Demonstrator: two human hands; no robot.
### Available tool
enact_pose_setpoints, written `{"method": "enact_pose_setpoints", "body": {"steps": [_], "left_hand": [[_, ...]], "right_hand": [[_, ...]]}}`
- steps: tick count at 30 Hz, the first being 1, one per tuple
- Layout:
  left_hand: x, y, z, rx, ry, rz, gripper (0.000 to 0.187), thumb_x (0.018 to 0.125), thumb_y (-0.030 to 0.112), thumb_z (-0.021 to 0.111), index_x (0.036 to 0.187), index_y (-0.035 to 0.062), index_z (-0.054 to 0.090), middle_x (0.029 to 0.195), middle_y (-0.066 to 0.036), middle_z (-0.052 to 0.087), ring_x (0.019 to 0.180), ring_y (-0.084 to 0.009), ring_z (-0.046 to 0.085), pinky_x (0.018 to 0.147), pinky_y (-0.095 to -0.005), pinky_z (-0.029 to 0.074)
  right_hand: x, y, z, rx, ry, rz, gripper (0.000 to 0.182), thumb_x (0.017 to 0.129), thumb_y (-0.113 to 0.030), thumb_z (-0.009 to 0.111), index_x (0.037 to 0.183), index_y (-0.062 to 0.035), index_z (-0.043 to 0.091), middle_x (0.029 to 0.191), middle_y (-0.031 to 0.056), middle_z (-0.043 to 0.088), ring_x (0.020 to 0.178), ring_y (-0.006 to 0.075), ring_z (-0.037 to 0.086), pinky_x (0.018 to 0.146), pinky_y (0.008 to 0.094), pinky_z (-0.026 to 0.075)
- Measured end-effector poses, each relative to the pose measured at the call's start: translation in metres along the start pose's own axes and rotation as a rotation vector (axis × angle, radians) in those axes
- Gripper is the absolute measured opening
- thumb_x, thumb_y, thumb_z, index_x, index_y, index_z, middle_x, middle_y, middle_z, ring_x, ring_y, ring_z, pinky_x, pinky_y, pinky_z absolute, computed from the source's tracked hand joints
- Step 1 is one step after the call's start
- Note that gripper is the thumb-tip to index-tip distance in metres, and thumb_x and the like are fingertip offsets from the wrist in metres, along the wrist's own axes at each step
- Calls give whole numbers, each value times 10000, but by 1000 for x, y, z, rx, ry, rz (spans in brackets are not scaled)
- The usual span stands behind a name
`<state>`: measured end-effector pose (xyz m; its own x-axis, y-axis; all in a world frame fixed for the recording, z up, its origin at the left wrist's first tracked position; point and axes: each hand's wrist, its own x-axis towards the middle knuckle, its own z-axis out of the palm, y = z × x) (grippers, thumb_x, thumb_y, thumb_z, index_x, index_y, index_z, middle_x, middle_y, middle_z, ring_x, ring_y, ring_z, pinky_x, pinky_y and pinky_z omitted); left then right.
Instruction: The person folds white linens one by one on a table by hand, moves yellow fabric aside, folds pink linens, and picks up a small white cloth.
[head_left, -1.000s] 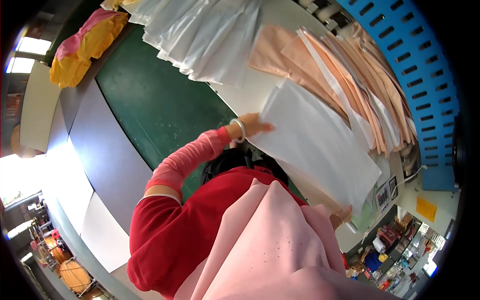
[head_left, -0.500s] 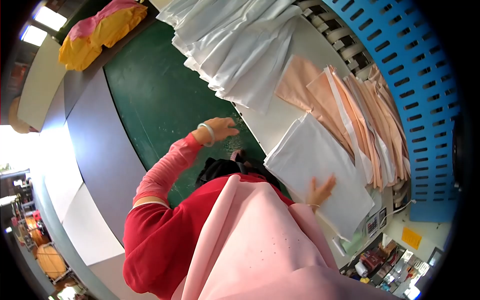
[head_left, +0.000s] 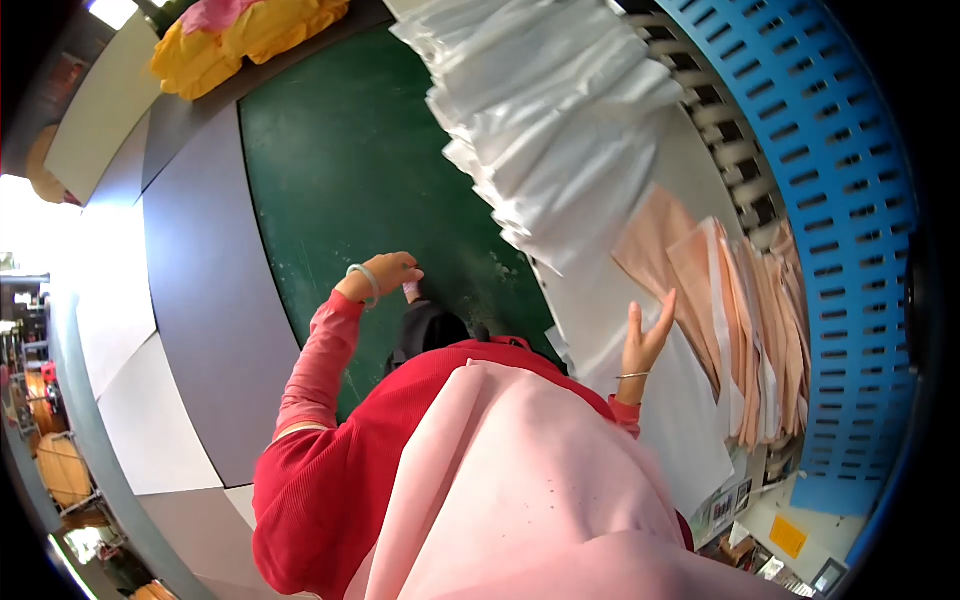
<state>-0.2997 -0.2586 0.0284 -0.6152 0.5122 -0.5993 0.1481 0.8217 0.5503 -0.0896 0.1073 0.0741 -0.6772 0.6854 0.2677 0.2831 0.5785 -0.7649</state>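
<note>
My left hand (head_left: 388, 274), with a pale bangle at the wrist, hangs over the green floor (head_left: 370, 160); its fingers are curled together, and whether they hold anything is hidden. My right hand (head_left: 648, 338), a thin bracelet at its wrist, is raised at the white cloth stack (head_left: 680, 420) with fingers spread and nothing between them. Just beyond it, peach cloth pieces (head_left: 690, 280) lie fanned out with white ones among them. A long row of overlapping white cloth (head_left: 560, 120) covers the upper part of the pale table (head_left: 585, 300).
A blue perforated plastic panel (head_left: 850, 200) runs along the right side, with a grey slatted strip (head_left: 725, 125) beside the table. Grey and white panels (head_left: 200, 300) stand at the left. Yellow and pink cloth (head_left: 240, 40) lies at the upper left.
My right hand has lifted off the white stack and moved up toward the peach cloth. My left hand has shifted left and its fingers have drawn together. The view has shifted.
</note>
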Motion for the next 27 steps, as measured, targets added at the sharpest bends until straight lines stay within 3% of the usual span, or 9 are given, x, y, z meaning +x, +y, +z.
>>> {"method": "enact_pose_setpoints", "body": {"steps": [3, 7, 8, 12, 22, 27], "left_hand": [[17, -59, -46, -52, 79, 56, 482, 805, 405, 544, 1123, 42, 539, 1054, -184, 591, 980, -332, 565, 836, -359, 444], [16, -120, -133, 143, 157, -130, 506, 789, 419, 564, 1132, 48, 529, 1029, -193, 599, 963, -344, 566, 824, -381, 445], [16, -136, -157, 47, 125, -167, 488, 797, 405, 562, 1125, 45, 530, 1014, -193, 603, 955, -337, 571, 816, -377, 448], [37, -161, -236, -5, 168, -77, 461, 813, 362, 568, 1131, 33, 519, 979, -182, 612, 927, -314, 584, 806, -354, 451], [177, -124, -357, 25, 70, 223, 442, 834, 315, 546, 1174, 40, 487, 1039, -173, 595, 973, -304, 567, 835, -345, 438], [223, -147, -418, 98, 137, 109, 461, 812, 351, 559, 1147, 36, 515, 1005, -184, 607, 953, -333, 570, 823, -350, 444]], "right_hand": [[26, -15, 61, 18, 31, -41, 676, 819, -223, 594, 1356, -25, 234, 1378, 182, 277, 1277, 300, 265, 1045, 390, 211], [68, -49, 144, -76, 78, -39, 709, 812, -274, 605, 1355, -16, 231, 1369, 201, 280, 1267, 323, 271, 1038, 398, 220], [73, -60, 161, -74, 58, -51, 710, 811, -279, 605, 1354, -16, 231, 1368, 203, 281, 1266, 326, 272, 1036, 400, 222], [105, -116, 206, -126, 61, -67, 714, 812, -303, 602, 1348, -8, 234, 1357, 211, 291, 1253, 339, 284, 1027, 402, 236], [195, -112, 248, -205, 230, 51, 719, 809, -322, 605, 1344, -3, 246, 1366, 203, 290, 1265, 322, 280, 1036, 387, 228], [265, -114, 276, -40, 193, 146, 711, 811, -284, 615, 1355, -25, 238, 1353, 214, 310, 1249, 298, 319, 1016, 364, 252]]}}
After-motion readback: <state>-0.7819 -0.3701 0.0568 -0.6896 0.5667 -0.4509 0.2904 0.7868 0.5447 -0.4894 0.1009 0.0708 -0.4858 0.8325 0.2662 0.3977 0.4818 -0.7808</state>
